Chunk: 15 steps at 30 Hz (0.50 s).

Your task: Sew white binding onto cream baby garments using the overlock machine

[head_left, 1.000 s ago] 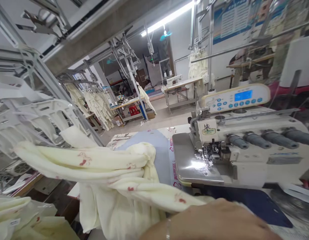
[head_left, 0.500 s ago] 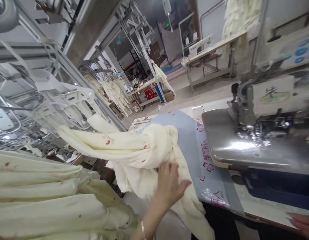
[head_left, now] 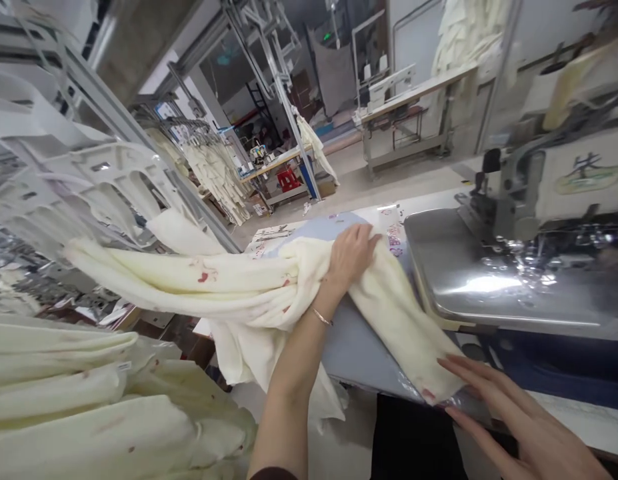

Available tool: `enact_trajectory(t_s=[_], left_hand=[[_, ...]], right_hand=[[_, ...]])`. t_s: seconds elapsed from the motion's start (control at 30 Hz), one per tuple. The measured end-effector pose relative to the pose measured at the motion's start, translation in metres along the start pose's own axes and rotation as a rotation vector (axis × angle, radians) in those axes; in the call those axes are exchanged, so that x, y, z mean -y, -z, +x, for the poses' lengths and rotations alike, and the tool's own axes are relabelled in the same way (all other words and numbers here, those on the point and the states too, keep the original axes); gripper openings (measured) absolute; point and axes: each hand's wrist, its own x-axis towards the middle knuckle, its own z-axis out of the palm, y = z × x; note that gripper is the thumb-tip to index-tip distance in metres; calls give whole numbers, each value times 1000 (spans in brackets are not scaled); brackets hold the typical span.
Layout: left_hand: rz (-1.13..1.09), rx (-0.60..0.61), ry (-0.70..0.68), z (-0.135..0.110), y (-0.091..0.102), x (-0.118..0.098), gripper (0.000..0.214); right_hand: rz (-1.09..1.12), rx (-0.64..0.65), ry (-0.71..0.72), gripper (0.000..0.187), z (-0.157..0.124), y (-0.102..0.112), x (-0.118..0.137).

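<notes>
A long cream cloth with small red prints point(head_left: 199, 287) hangs from a white rack at the left and runs across onto the sewing table. My left hand point(head_left: 351, 257) lies on its bunched part by the table's far side, fingers curled over the fabric. The cloth's near end point(head_left: 403, 327) lies flat on the table. My right hand point(head_left: 509, 413) rests beside that end with fingers stretched out and apart, fingertips at the cloth's edge.
An overlock sewing machine point(head_left: 553, 193) with a shiny steel bed point(head_left: 469, 280) stands at the right. A pile of cream cloth point(head_left: 89, 407) fills the lower left. White plastic racks point(head_left: 89, 180) stand at the left. Other sewing tables and hanging garments are farther back.
My left hand moved up from the cloth's hanging fold to its bunched part on the table. The cloth's end got drawn across toward the machine. My right hand came into view at the lower right.
</notes>
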Motion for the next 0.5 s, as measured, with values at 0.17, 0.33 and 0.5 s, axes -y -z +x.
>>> enact_trajectory(t_s=[0.17, 0.33, 0.5], left_hand=[[-136, 28, -139, -71, -9, -31, 28], [-606, 241, 18, -133, -18, -70, 9], [-770, 132, 233, -134, -3, -70, 9]], right_hand=[[59, -24, 39, 29, 9, 2, -2], [205, -152, -259, 18, 12, 3, 12], [128, -144, -363, 29, 6, 16, 9]])
